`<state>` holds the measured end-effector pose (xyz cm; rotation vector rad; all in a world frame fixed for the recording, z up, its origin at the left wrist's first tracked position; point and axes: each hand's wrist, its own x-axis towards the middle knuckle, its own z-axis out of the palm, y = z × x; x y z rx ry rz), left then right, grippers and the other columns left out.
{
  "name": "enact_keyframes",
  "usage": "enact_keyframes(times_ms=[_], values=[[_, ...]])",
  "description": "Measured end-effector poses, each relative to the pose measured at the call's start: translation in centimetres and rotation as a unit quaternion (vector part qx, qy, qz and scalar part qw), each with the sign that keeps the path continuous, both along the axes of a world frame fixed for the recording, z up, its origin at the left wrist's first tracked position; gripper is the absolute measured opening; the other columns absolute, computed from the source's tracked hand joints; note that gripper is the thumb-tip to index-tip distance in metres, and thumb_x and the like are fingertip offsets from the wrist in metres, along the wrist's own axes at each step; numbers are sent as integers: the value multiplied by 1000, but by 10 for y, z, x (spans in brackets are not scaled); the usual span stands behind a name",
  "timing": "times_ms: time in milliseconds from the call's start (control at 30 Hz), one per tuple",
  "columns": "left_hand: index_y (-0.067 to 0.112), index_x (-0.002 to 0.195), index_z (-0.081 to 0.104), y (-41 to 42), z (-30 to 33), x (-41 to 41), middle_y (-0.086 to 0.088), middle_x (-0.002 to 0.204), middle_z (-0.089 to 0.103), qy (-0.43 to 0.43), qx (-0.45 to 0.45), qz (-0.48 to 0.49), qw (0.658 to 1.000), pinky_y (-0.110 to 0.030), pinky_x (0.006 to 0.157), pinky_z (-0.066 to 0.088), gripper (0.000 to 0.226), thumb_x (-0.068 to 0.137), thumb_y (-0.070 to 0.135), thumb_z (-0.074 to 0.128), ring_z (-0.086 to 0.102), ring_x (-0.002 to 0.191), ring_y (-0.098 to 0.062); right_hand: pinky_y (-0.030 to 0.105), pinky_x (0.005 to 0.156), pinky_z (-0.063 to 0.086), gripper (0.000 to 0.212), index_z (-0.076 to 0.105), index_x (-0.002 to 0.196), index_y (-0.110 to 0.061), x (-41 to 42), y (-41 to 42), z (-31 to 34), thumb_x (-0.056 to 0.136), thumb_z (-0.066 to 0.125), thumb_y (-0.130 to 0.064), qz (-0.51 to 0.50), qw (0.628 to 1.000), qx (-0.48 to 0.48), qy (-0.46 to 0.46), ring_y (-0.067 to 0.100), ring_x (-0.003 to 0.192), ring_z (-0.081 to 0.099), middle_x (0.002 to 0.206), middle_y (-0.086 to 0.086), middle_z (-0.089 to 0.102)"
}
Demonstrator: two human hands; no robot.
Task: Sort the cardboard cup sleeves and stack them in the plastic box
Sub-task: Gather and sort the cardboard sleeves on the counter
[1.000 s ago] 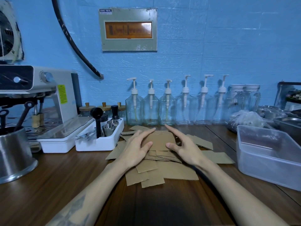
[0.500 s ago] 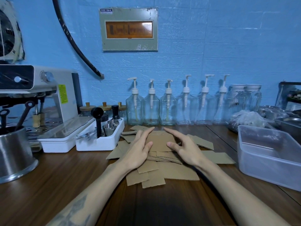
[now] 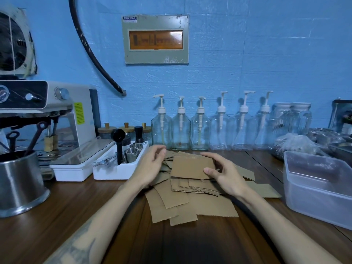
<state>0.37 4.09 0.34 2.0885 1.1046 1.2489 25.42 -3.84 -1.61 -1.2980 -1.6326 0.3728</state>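
Head view: right hand (image 3: pixel 226 176) pinches sleeve (image 3: pixel 192 167).

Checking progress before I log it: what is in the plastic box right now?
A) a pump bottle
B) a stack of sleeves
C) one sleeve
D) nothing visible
D: the plastic box shows only bare walls and floor, while the sleeves lie piled on the table and one sleeve is in the right hand.

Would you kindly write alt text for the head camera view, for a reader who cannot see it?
A right hand holds one cardboard sleeve above a loose pile of sleeves on a wooden counter, the left hand at its other edge. An empty plastic box waits on the right.
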Motion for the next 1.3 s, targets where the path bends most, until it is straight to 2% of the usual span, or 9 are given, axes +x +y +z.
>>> enact_keyframes(times_ms=[100,200,400,533,633,800,967,1100,1300], values=[[19,124,57,21,10,-4,5,118,60,18,0,46,999,-33,100,44,31,104,36,41,56,111,-13,21,88,48,50,57,122,-55,9,-1,3,93,66,-16,-9,1000,3,5,0,101,61,118,-19,65],[16,125,58,48,11,3,0,125,56,134,17,60,989,-34,103,43,26,103,26,48,53,111,-13,10,75,48,48,57,123,-53,15,0,3,94,65,-16,-21,1000,2,13,5,87,64,118,-12,64],[9,145,40,91,1,22,-16,149,40,294,-62,61,952,-43,113,33,48,105,34,42,41,136,-32,18,79,47,49,55,120,-61,15,7,-2,94,65,-20,-26,1000,-16,0,-6,90,60,107,-21,66],[10,137,45,105,-12,24,-19,138,53,360,-71,106,924,-42,104,39,44,106,36,27,48,127,-35,9,72,46,49,56,119,-60,15,10,-4,93,65,-19,-27,1000,-9,4,-5,85,60,104,-19,67],[13,127,51,106,-17,26,-16,131,59,388,-59,124,911,-41,101,40,38,106,33,26,53,121,-34,18,76,53,49,57,119,-58,15,11,-7,93,65,-17,-22,1000,-8,11,1,81,63,101,-16,69],[17,134,51,102,-14,25,-15,137,50,364,-45,120,922,-43,106,37,39,105,37,35,48,125,-35,6,70,44,49,57,119,-58,15,10,-5,93,66,-18,-22,1000,-8,9,-6,80,60,96,-31,66],[19,144,44,93,-7,19,-8,133,44,320,16,96,942,-43,106,38,65,90,51,63,44,127,-28,7,75,44,49,56,120,-59,15,11,-5,93,66,-20,-20,1000,-9,7,-7,88,61,102,-29,67],[17,142,46,81,-3,15,-6,125,41,214,4,47,976,-38,107,38,72,80,29,80,46,122,-26,19,84,48,48,57,121,-57,14,11,-6,93,66,-19,-19,1000,-14,13,-6,90,62,103,-27,68],[22,119,62,53,4,-1,2,120,61,7,7,66,998,-45,104,47,43,81,10,79,55,120,-22,7,72,46,50,57,118,-58,8,1,0,94,65,-15,-8,1000,-6,18,-13,95,57,104,-30,64]])
